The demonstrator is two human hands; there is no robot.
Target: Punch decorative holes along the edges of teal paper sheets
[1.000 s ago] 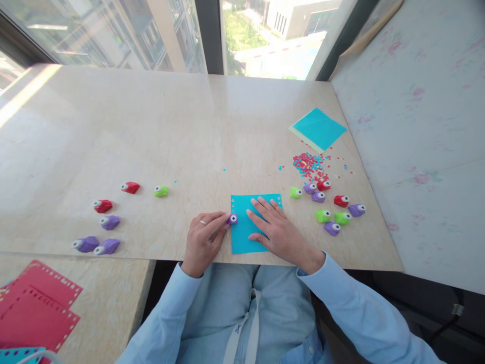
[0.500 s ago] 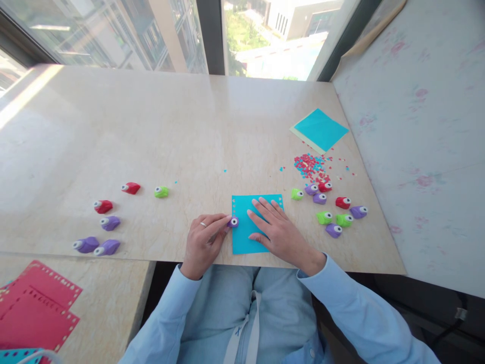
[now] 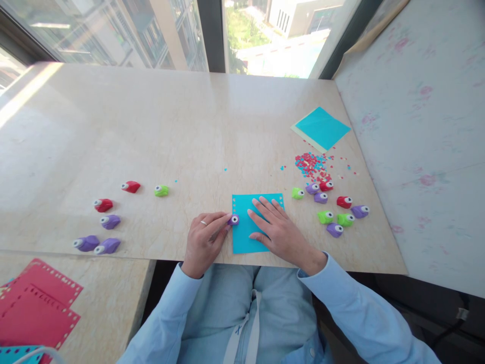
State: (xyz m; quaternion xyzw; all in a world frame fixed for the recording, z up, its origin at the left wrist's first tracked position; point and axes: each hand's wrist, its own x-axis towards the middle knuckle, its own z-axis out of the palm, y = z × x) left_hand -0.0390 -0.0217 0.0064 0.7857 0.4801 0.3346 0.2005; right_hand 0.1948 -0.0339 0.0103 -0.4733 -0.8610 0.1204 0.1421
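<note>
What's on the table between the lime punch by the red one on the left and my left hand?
Nothing: in the head view the tabletop between lime punch and left hand is bare.

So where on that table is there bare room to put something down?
The far half of the table, toward the window, is bare. So is the strip between the green punch and the left hand. The right side is crowded: punches, paper confetti, a blue sheet stack. The right hand covers the blue paper.

Sunlit marble table [image 3: 159, 116] beneath large windows [image 3: 125, 30].
</note>
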